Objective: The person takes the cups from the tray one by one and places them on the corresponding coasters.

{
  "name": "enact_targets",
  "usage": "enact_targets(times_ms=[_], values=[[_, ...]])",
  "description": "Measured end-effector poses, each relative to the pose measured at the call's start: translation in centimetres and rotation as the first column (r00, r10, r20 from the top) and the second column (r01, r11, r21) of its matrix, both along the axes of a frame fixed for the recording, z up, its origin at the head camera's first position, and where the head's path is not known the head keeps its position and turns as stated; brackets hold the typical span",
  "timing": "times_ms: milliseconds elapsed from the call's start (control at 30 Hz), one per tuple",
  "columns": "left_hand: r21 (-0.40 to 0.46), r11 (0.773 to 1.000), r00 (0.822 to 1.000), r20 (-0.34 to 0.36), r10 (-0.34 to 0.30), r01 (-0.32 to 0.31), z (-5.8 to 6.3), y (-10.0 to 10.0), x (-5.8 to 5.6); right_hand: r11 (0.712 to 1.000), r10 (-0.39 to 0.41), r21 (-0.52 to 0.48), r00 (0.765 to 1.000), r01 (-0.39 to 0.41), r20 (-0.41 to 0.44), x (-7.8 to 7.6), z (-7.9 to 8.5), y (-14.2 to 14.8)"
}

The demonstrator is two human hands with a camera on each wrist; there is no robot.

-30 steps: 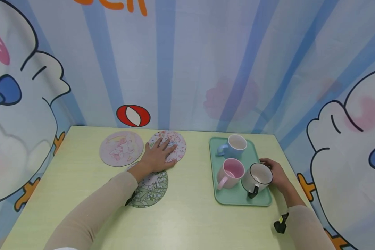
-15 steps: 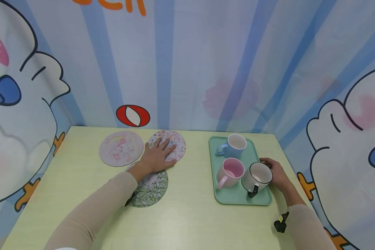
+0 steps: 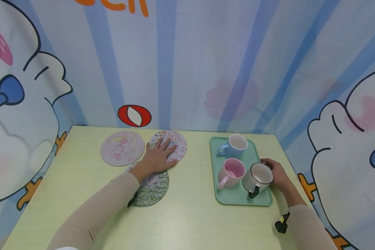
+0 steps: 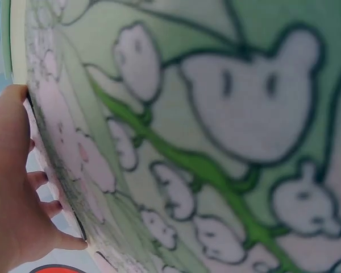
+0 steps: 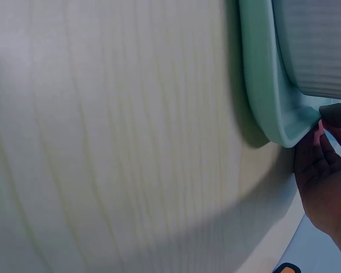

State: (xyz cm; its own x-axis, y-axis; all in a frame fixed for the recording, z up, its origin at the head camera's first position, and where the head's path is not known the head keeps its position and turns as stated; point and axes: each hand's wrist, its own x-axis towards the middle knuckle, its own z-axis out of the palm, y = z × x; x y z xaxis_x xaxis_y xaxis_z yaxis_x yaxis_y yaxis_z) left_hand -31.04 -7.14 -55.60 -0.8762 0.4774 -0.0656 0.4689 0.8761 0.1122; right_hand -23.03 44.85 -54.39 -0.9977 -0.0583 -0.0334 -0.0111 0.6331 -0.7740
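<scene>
My left hand (image 3: 157, 158) rests with spread fingers on a round pink-and-white patterned placemat (image 3: 181, 140). Under that wrist lies a round green placemat (image 3: 151, 191) with white flower figures; its print (image 4: 176, 142) fills most of the left wrist view. A pale pink round placemat (image 3: 122, 147) sits to the left. My right hand (image 3: 276, 173) pinches the right rim of a green tray (image 3: 220, 198), thumb and fingers at the edge in the right wrist view. On the tray stand a blue mug (image 3: 232, 147), a pink mug (image 3: 229, 175) and a white mug (image 3: 256, 178) with a black handle.
Everything lies on a pale yellow wood-grain table (image 3: 187, 222). A blue-and-white striped curtain (image 3: 187, 69) with cartoon figures hangs behind it and along the sides. The tray stands near the table's right edge.
</scene>
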Motion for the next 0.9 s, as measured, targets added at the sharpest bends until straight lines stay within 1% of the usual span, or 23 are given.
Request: enact_targets(times_ms=[167, 333, 467, 733, 900], values=[[0.017, 1.000, 1.000, 0.006, -0.013, 0.013, 0.7, 0.0, 0.2, 1.000, -0.001, 0.015, 1.000, 0.001, 0.007, 0.0, 0.1, 0.0], [0.030, 0.999, 1.000, 0.020, -0.024, 0.023, 0.8, 0.1, 0.2, 0.999, 0.003, 0.033, 1.000, -0.003, 0.006, -0.1, 0.2, -0.1], [0.035, 0.999, 0.999, 0.011, -0.032, 0.031, 1.0, 0.3, 0.2, 0.999, 0.012, 0.035, 1.000, -0.012, 0.015, -0.3, 0.4, -0.1], [0.089, 0.994, 0.998, -0.020, -0.065, 0.067, 2.2, 1.5, 0.7, 0.999, 0.007, 0.036, 1.000, -0.007, 0.004, 0.1, 0.5, -0.3], [0.127, 0.989, 0.997, -0.018, -0.078, 0.080, 2.6, 2.4, 0.9, 1.000, 0.004, 0.020, 1.000, -0.004, 0.006, 0.2, 0.5, -0.4]])
